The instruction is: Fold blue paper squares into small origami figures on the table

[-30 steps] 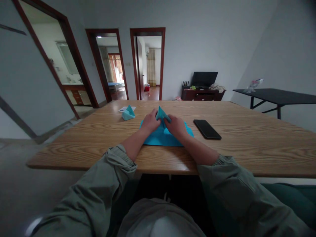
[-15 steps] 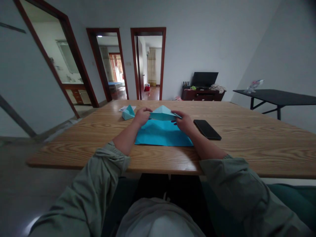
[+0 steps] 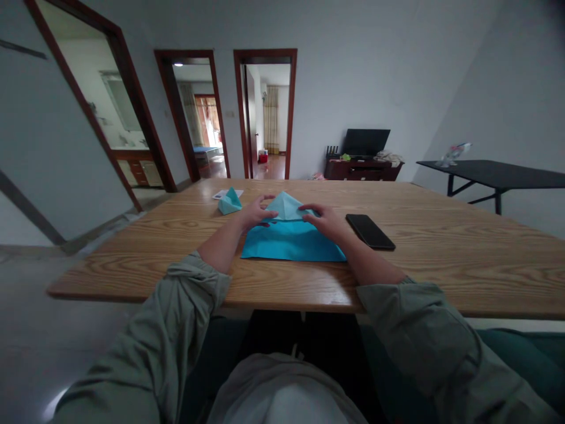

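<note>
A light-blue sheet of folded paper point(image 3: 286, 207), peaked at the top with a crease down its middle, is held between my two hands. My left hand point(image 3: 255, 213) grips its left corner, thumb in front and fingers behind. On the right side, my right hand point(image 3: 323, 220) has its fingertips on the paper's face and edge. Below them lies a brighter blue sheet point(image 3: 291, 241), flat on the wooden table point(image 3: 185, 271). To the left of my left hand stands a folded light-blue paper boat-like shape point(image 3: 230, 202).
A black phone point(image 3: 369, 231) lies right of my right hand. Behind the folded shape is a white printed card point(image 3: 238, 192). Beyond the table are a black side table point(image 3: 494, 172) and a cabinet with a monitor point(image 3: 365, 142).
The folded paper has tipped so its peaked face shows more and its lower edge sits lower. My left thumb has come round to its front; my right fingers have shifted inward on it.
</note>
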`<state>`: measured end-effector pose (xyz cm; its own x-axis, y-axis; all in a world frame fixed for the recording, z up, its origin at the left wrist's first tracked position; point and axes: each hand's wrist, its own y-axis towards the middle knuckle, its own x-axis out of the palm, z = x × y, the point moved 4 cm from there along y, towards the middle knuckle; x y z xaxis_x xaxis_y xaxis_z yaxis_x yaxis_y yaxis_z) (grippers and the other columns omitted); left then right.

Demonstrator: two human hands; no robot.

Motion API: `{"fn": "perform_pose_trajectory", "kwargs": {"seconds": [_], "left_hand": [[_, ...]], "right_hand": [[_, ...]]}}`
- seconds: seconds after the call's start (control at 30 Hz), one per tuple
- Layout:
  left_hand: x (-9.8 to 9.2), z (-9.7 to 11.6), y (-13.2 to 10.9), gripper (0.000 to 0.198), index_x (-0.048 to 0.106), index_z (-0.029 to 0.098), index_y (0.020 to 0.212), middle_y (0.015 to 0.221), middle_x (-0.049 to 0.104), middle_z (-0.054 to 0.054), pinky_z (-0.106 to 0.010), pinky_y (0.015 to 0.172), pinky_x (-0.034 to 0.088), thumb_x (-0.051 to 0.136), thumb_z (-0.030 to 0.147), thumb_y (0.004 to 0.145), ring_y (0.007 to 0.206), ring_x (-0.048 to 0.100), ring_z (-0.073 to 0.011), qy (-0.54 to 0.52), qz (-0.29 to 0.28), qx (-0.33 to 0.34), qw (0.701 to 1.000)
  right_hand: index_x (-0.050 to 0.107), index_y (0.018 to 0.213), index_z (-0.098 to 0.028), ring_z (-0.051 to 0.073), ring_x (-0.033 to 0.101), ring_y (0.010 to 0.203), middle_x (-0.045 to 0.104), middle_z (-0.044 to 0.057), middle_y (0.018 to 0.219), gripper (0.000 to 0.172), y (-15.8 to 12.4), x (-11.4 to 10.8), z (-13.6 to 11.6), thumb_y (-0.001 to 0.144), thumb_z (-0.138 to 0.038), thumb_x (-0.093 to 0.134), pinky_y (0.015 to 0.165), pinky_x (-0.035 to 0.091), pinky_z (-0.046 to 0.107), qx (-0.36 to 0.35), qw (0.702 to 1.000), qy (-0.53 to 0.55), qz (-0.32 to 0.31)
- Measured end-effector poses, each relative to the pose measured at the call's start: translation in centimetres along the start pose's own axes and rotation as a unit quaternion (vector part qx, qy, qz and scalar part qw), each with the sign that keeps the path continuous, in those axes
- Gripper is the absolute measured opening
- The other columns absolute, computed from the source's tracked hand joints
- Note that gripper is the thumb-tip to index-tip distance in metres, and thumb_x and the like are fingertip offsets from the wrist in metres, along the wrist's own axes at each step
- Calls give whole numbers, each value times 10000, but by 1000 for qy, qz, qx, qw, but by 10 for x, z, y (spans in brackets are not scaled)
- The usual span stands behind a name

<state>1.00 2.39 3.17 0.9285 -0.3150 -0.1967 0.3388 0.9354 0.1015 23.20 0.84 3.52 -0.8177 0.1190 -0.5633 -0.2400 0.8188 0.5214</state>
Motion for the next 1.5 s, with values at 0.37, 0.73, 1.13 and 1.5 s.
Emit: {"fn": "perform_pose_trajectory", "kwargs": {"seconds": [0.37,0.73,1.13,1.5], "left_hand": [[-1,0,0,565,526,219,1137,954,605,-44,-310,610,556,693,135,604,766,593,-155,-55,-32,8,998],[21,13,3,383,584,189,1050,930,607,-37,-347,716,556,684,194,680,838,605,-171,-137,8,41,990],[36,20,-1,575,548,196,1152,1256,558,-117,-439,948,392,767,268,625,1132,535,-262,-56,-80,171,980],[28,24,-6,652,508,245,1189,1261,526,-104,-397,896,446,799,310,609,1178,495,-267,69,-44,222,972]], "right_hand": [[617,1135,-168,146,571,655,657,46,825,393,4,7,21,765,-302,629,560,453,245,58,998,7,-28],[543,1267,-225,313,518,1087,564,118,1210,555,-7,19,-29,737,-335,667,951,407,479,-172,953,-247,38],[531,1187,-211,253,588,988,631,94,1080,428,-4,15,-26,777,-293,622,849,485,408,-165,972,-143,84],[544,989,-207,240,587,870,633,68,922,300,-6,16,-33,725,-315,636,755,463,350,-149,973,-159,70]]}}
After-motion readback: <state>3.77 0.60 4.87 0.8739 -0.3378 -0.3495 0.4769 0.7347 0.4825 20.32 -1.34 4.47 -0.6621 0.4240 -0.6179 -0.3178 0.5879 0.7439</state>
